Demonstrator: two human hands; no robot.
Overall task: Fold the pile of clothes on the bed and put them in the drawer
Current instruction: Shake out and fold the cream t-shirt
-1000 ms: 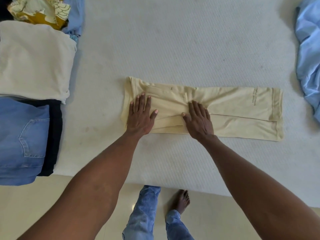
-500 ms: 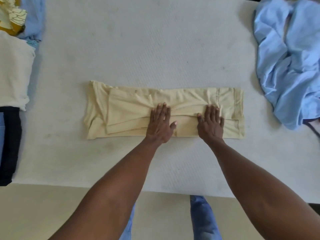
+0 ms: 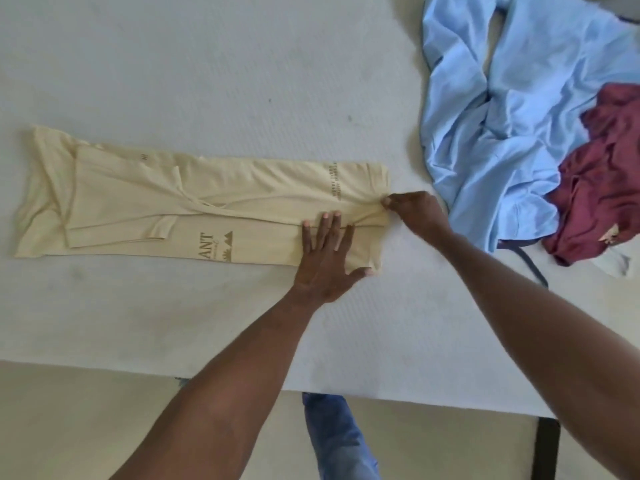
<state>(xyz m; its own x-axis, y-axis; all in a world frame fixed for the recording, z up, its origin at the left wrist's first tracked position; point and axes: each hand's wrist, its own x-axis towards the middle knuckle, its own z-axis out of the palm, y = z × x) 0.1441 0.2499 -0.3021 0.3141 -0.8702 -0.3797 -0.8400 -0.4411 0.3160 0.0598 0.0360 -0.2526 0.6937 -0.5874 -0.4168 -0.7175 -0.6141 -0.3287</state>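
A cream T-shirt (image 3: 194, 206) lies folded into a long strip across the white bed (image 3: 207, 64), with brown print showing on its near half. My left hand (image 3: 327, 258) presses flat on the strip close to its right end, fingers spread. My right hand (image 3: 414, 211) pinches the hem at the strip's right edge, fingers curled on the cloth.
A crumpled light blue garment (image 3: 498, 109) and a maroon garment (image 3: 602, 181) lie unfolded at the right of the bed. The bed's near edge runs across the lower frame, with beige floor (image 3: 69, 427) and my jeans leg (image 3: 341, 441) below it.
Both hands slid right along the strip to its right end. My right hand went from pressing flat to pinching the hem. The view shifted right, so the folded stacks at left left the frame.
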